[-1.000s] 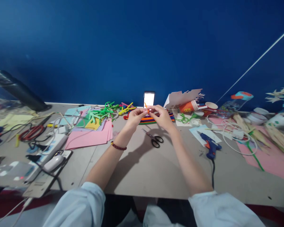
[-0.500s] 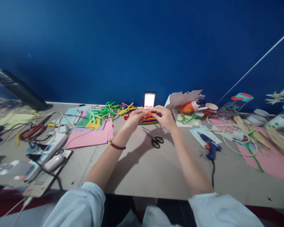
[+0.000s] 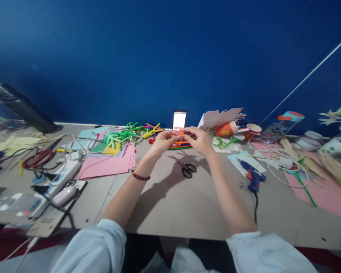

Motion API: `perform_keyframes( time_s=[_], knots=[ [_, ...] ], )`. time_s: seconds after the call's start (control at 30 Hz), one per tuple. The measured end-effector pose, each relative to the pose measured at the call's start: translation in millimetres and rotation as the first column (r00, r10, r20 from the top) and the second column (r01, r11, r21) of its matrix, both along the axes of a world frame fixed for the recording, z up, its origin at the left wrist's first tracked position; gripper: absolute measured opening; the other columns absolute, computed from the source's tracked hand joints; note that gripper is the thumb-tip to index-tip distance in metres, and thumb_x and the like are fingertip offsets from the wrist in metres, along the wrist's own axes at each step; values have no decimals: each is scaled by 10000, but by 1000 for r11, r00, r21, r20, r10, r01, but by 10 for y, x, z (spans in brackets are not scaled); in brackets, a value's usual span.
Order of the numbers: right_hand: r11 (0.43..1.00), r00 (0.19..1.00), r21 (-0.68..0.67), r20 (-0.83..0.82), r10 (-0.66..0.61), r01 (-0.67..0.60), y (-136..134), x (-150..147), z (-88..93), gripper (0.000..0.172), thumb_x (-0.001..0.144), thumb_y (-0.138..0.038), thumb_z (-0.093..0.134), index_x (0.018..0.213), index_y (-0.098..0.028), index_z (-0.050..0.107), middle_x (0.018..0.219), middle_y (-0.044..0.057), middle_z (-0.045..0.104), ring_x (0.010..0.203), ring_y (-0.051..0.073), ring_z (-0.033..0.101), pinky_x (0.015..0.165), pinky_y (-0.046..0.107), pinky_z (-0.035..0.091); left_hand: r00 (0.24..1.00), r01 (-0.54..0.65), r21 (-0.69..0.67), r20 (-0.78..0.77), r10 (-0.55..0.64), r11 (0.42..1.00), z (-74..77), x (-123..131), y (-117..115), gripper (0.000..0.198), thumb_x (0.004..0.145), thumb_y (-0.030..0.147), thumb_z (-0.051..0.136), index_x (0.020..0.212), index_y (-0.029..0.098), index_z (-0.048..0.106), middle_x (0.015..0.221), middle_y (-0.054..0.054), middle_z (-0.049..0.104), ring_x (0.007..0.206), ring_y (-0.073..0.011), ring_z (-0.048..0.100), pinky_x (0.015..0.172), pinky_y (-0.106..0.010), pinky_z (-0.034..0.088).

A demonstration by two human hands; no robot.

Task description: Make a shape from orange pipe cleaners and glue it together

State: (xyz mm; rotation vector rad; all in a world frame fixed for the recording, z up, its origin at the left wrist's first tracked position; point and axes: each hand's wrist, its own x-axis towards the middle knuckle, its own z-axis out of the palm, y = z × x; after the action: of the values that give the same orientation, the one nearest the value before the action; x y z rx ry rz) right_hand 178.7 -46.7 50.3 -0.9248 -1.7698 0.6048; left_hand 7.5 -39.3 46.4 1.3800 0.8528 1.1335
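Both forearms reach out from pale rolled sleeves and meet above the middle of the bench [image 3: 170, 204], the left hand [image 3: 161, 142] and the right hand [image 3: 199, 141] raised a little off the surface with wrists bent inward. The fingers [image 3: 170, 134] of each hand are closed in a pinch on a short orange pipe cleaner [image 3: 178, 135], which sits between the two hands, one end in each. A bead bracelet [image 3: 140, 176] circles the left wrist. Just below the hands lie scissors [image 3: 184, 168]; beyond them is a bundle of pipe cleaners [image 3: 184, 145] and an upright phone [image 3: 179, 120]. The stretch of bench between the arms and its near edge is bare. Pink paper [image 3: 108, 166] lies to the left, and a glue gun [image 3: 251, 175] and a white cable [image 3: 275, 162] crowd the right. The bench is grey-brown and runs up to a deep blue wall [image 3: 159, 57].
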Motion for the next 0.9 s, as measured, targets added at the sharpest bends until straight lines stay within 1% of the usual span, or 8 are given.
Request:
perform_keyframes(
  time_s=[0.07, 0.2, 0.37, 0.43, 0.6, 0.73, 0.83, 0.9],
  knots=[
    [1000, 1000, 8, -7, 14, -14, -7, -2, 10, 212, 832, -390, 586, 952, -272, 714, 975, 59, 672, 864, 197, 619, 709, 349, 513, 1000, -9, 6, 8, 9, 1000, 11, 1, -7, 253, 638, 384, 763, 761, 178, 683, 778, -37, 673, 643, -105, 587, 553, -225, 477],
    [1000, 998, -8, -61, -21, 20, 12, -10, -10, 192, 818, -398, 607, 885, -269, 731, 925, 53, 685, 869, 206, 622, 744, 367, 517, 998, 0, -17, 68, 2, 1000, 23, 23, -33, 247, 632, 376, 768, 761, 180, 693, 750, -38, 668, 625, -102, 573, 543, -222, 479],
    [998, 991, -40, -124, -48, 44, 41, -75, -75, 191, 793, -401, 637, 863, -259, 743, 921, 51, 689, 902, 221, 634, 773, 371, 531, 988, -21, -102, 148, 36, 995, -26, 63, -20, 239, 615, 353, 778, 748, 171, 697, 787, -49, 675, 685, -117, 598, 576, -233, 488],
    [997, 984, -69, -174, -46, 35, 44, -112, -96, 187, 781, -406, 648, 850, -263, 746, 915, 46, 696, 891, 220, 643, 792, 380, 537, 985, -42, -114, 160, 60, 993, -49, 70, -3, 253, 602, 362, 784, 735, 167, 693, 765, -45, 668, 664, -112, 590, 570, -232, 482],
    [977, 935, -193, -354, 12, -86, 24, -199, -103, 198, 724, -417, 698, 812, -247, 745, 837, 22, 719, 790, 199, 669, 795, 383, 549, 978, -120, -47, 166, 126, 992, -50, 75, -7, 297, 574, 395, 793, 690, 157, 660, 670, -15, 625, 608, -97, 554, 543, -218, 470],
    [957, 894, -269, -447, -24, -109, 20, -251, -98, 234, 652, -432, 749, 767, -229, 732, 795, 17, 725, 773, 193, 671, 809, 386, 547, 979, -145, -16, 140, 145, 989, -32, 75, -30, 283, 599, 395, 774, 700, 160, 653, 664, -14, 622, 619, -111, 557, 556, -238, 474],
    [906, 844, -376, -534, -42, -193, 48, -266, -118, 272, 573, -426, 798, 719, -217, 703, 756, 4, 717, 739, 174, 668, 823, 382, 543, 980, -142, 2, 139, 140, 990, -44, 76, -23, 260, 614, 375, 763, 712, 163, 649, 705, -19, 635, 641, -117, 568, 577, -249, 474],
    [871, 809, -418, -587, -41, -259, 69, -263, -137, 285, 540, -403, 822, 703, -211, 688, 738, -7, 709, 722, 156, 666, 833, 366, 539, 981, -138, 21, 142, 134, 990, -57, 76, -14, 242, 623, 356, 755, 713, 160, 644, 735, -26, 640, 652, -117, 567, 583, -245, 464]
  ],
)
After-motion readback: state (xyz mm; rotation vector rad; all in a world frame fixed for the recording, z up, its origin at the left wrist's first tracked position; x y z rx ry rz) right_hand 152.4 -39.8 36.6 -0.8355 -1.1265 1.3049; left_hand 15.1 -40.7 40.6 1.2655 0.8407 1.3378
